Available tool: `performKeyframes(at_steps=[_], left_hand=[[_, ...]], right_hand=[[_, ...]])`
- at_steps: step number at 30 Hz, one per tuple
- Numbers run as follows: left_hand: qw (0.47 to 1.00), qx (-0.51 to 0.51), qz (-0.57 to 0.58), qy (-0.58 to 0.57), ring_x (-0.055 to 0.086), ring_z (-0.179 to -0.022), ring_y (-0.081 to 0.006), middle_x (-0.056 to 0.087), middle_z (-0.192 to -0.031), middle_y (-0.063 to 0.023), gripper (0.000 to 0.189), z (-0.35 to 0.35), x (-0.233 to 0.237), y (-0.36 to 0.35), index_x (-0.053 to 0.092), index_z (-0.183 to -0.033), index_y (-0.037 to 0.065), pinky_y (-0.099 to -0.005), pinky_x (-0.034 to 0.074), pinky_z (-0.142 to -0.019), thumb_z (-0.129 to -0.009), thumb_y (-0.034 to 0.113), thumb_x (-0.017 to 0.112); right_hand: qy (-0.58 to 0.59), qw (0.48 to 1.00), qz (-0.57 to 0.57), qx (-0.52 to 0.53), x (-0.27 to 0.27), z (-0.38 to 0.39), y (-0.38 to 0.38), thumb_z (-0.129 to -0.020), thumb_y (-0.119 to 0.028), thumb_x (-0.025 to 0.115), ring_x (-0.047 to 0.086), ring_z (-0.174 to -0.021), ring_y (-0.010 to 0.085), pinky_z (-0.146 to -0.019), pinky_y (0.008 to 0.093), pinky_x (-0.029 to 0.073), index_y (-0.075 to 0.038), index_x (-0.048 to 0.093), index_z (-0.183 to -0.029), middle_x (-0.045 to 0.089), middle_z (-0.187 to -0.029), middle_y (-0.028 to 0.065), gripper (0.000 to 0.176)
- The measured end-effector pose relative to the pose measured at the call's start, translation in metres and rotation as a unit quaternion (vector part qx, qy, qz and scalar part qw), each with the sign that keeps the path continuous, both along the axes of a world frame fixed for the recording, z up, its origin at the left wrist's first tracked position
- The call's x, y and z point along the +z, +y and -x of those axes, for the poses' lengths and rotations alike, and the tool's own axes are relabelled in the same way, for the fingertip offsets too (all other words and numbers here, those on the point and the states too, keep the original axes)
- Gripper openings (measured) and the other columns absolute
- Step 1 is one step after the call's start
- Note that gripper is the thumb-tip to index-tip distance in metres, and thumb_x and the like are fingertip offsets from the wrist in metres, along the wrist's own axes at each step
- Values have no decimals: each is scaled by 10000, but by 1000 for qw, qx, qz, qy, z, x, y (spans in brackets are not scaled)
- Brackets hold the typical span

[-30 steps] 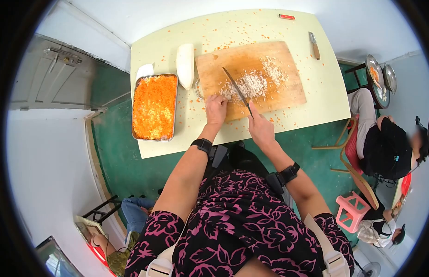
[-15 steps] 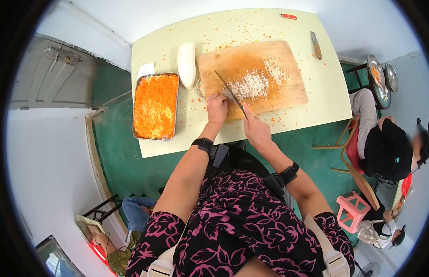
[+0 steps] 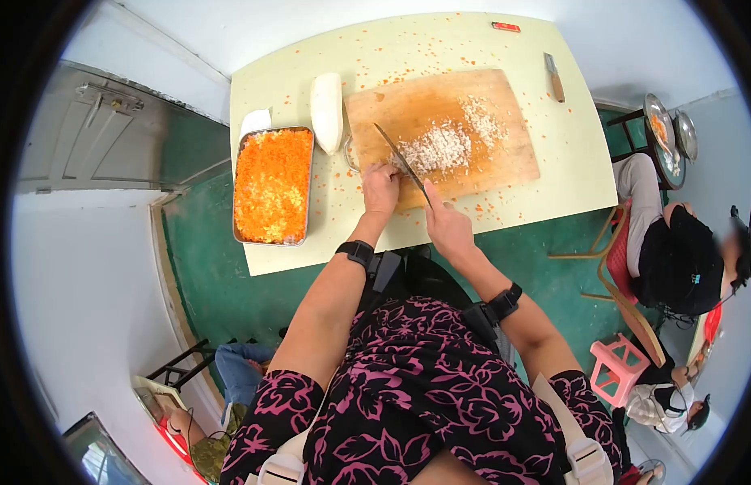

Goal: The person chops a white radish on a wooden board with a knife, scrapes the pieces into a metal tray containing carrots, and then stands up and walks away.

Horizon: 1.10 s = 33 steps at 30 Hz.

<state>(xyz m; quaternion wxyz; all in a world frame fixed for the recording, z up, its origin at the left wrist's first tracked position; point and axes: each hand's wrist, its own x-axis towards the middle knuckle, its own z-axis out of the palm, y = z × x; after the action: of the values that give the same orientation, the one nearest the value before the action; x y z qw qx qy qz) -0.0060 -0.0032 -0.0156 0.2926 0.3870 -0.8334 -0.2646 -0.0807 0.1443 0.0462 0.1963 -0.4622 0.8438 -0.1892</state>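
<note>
Steel kitchen knife [image 3: 401, 159]: gripped at the handle by the right hand [image 3: 450, 229], blade slanting across the board just beside the left fingertips.
Left hand [image 3: 380, 189]: fingers bent at the near-left corner of the cutting board [image 3: 517, 164]; whether they pinch a piece cannot be told.
Chopping: seemingly fine cutting; a stroke here calls for tucked fingertips and a steady blade.
White chopped bits [image 3: 440, 149]: heaped mid-board beside the blade, with a looser patch towards the far right; loose bits could slide under the edge.
Round rim [image 3: 350, 153]: at the board's left edge, partly hidden.
White radish [image 3: 326, 113]: whole-looking, lying between board and tray, narrowing the way across.
Metal tray [image 3: 312, 182]: full of orange and yellowish shreds, a white piece [image 3: 256, 122] behind it.
Pale table [image 3: 270, 89]: orange crumbs scattered about; wooden-handled knife [image 3: 557, 87] and small red object [image 3: 506, 27] beyond the board.
Pink stool [image 3: 618, 368]: on the right, near a seated person [image 3: 683, 259].
</note>
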Motion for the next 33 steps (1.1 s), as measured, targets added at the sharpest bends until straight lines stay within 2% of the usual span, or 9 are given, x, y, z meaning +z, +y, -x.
performKeyframes(at_steps=[5, 11, 14, 17, 20, 23, 29, 33], left_hand=[[1000, 2, -4, -16, 539, -757, -322, 593, -722, -137, 23, -1, 2, 1, 639, -674, 28, -388, 444, -708, -653, 27, 632], [1000, -8, -9, -26, 537, -780, -319, 603, -762, -134, 39, -2, 0, 0, 641, -708, 23, -382, 443, -717, -671, 37, 637], [999, -28, -25, -16, 536, -776, -317, 600, -762, -132, 73, -6, 9, 0, 644, -756, 24, -377, 442, -722, -685, 42, 640], [998, -16, -60, 24, 565, -754, -281, 597, -750, -123, 121, -11, 13, 4, 660, -821, 21, -335, 474, -669, -703, 47, 664], [999, 10, -38, 24, 577, -754, -269, 601, -785, -117, 150, -12, 3, 6, 655, -862, 18, -317, 484, -655, -715, 43, 666], [999, 16, -28, 39, 528, -798, -306, 602, -803, -114, 111, -9, -2, 8, 645, -800, 17, -365, 437, -731, -691, 40, 654], [1000, 20, -2, 14, 519, -788, -302, 582, -760, -108, 49, -3, -4, 5, 656, -718, 28, -368, 436, -725, -672, 43, 661], [1000, 12, -3, 6, 517, -786, -298, 579, -754, -104, 48, -4, 1, 6, 656, -715, 35, -365, 438, -719, -667, 39, 657]], right_hand=[[-11, 999, 48, -10, 9, -2, 0, -881, -229, 472, 569, -633, 377, -590, 455, 461, -200, 299, -1364, 581, -753, 198, 514], [-18, 1000, -19, -8, 10, -1, -4, -881, -209, 472, 568, -662, 390, -604, 458, 456, -187, 290, -1369, 587, -787, 205, 521], [-44, 998, 42, -31, 6, 1, 1, -878, -195, 474, 572, -687, 394, -612, 454, 460, -180, 292, -1369, 597, -836, 211, 524], [-11, 992, 117, -48, 6, 1, 2, -876, -223, 468, 575, -601, 372, -556, 451, 473, -193, 294, -1367, 573, -710, 192, 522], [-22, 994, 105, -34, 10, 1, 3, -875, -201, 484, 576, -692, 386, -611, 450, 465, -175, 335, -1349, 599, -849, 205, 497], [-23, 998, 61, -19, 13, -3, 4, -875, -200, 485, 575, -672, 377, -595, 450, 463, -175, 348, -1340, 594, -817, 191, 485], [-16, 1000, -7, -3, 5, -1, 4, -876, -205, 478, 565, -643, 373, -583, 459, 454, -182, 338, -1344, 579, -751, 189, 489], [-34, 999, 36, -18, 11, -2, 4, -879, -212, 472, 568, -658, 381, -602, 460, 455, -181, 319, -1353, 579, -756, 207, 499]])
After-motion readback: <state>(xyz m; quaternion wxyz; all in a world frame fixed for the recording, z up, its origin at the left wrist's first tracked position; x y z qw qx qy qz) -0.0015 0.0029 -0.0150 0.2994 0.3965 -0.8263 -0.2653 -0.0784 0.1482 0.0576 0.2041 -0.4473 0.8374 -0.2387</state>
